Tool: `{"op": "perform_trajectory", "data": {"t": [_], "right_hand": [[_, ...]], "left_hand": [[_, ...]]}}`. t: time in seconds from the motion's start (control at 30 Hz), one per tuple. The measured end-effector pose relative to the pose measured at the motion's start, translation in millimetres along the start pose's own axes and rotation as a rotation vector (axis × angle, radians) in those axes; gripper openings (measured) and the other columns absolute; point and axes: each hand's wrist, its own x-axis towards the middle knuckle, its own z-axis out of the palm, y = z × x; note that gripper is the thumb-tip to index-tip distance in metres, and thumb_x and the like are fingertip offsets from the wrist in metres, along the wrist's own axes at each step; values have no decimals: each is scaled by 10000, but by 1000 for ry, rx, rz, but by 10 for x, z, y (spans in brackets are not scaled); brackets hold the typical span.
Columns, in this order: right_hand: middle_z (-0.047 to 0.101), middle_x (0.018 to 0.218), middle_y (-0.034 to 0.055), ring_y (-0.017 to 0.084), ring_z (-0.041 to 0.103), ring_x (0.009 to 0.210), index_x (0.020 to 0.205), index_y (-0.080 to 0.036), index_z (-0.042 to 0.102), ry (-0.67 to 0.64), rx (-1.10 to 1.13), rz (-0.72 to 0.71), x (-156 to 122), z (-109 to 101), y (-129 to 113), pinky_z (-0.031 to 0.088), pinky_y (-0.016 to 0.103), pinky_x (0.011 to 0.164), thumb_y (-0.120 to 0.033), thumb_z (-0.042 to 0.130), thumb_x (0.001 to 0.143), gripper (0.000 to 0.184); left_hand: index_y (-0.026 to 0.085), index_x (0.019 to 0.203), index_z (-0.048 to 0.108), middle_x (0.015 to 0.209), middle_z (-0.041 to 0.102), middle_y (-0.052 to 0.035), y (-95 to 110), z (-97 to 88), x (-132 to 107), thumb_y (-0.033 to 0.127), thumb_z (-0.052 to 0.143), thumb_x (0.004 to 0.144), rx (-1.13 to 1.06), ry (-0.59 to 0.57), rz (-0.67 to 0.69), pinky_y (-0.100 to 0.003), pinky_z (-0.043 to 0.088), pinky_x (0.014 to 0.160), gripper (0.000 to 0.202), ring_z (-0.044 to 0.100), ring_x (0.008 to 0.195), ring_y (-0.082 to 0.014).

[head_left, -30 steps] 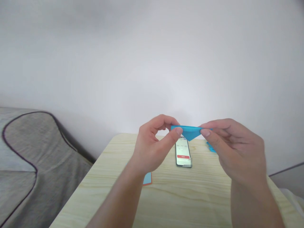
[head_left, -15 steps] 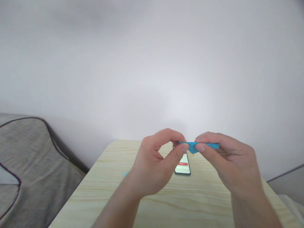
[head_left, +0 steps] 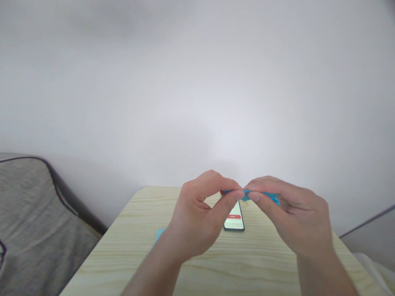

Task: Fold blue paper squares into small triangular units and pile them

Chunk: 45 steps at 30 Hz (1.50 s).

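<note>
Both hands pinch a small folded piece of blue paper, held above the table. My left hand grips its left part between thumb and forefinger. Close beside it, my right hand has its thumb and fingers closed on the right part, and a blue end sticks out under the right forefinger. The fingertips of the two hands nearly meet, so much of the paper is hidden. Beyond and below the hands, a phone with a lit screen lies on the table, its upper end covered by my left hand.
The pale wooden table stands against a white wall. A light blue piece, perhaps paper, lies partly behind my left forearm. Grey fabric fills the left side. Something white shows at the lower right.
My hands have drawn closer together on the blue paper, and its right end now tilts downward. The view has shifted slightly, showing more of the light blue piece.
</note>
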Motion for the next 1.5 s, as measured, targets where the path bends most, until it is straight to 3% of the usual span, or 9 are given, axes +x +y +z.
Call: {"op": "perform_trajectory", "data": {"t": [0.2,0.4,0.67,0.83,1.03,1.2,1.37,1.5], "right_hand": [[789,923,-27,156,729,807,879,-294,777,-62,-226,62,33,-208,-6,561,266,736,-281,747,892,35],[794,908,-40,148,724,775,856,-300,779,-116,-315,90,33,-228,-14,549,251,677,-335,701,927,112],[799,935,-22,161,699,754,878,-298,801,-202,-368,269,54,-251,-1,494,258,575,-463,681,924,209],[777,848,-23,131,614,634,862,-291,795,-197,-392,272,37,-265,143,414,251,497,-533,653,922,287],[757,833,-5,145,611,658,883,-267,783,-182,-292,239,45,-220,221,417,253,500,-496,675,915,255],[756,888,-3,165,645,776,955,-269,771,-254,-180,200,61,-104,188,483,276,666,-417,673,933,180],[744,883,23,191,652,843,924,-234,751,-215,98,290,26,-49,192,507,316,784,-413,706,914,185],[708,820,23,174,620,797,875,-215,735,-236,302,352,22,-20,173,496,302,740,-393,721,906,182]], "left_hand": [[208,840,764,798,717,-2,-48,-26,10,273,740,897,9,26,-29,-263,484,728,89,632,761,-127],[201,824,770,803,755,-6,-142,-27,34,326,768,873,-81,-20,-157,-261,483,726,134,650,764,-137],[185,792,766,763,743,-10,-222,-68,66,349,767,872,-104,-58,-186,-260,456,691,183,630,743,-134],[188,838,793,771,748,-32,-281,-101,87,383,769,865,-107,-92,-205,-279,457,697,199,638,765,-160],[174,874,785,841,763,-55,-300,-118,85,386,750,881,-111,-73,-224,-297,479,748,215,654,820,-183],[190,881,776,824,750,-30,-199,-35,65,368,714,910,-76,-109,-212,-291,470,767,191,638,805,-163],[199,977,768,875,728,-22,-98,18,32,284,764,867,-115,-97,-132,-302,458,845,139,608,857,-160],[192,979,765,877,715,-26,-56,-4,11,264,739,888,-128,-95,-116,-309,455,853,119,597,867,-162]]}}
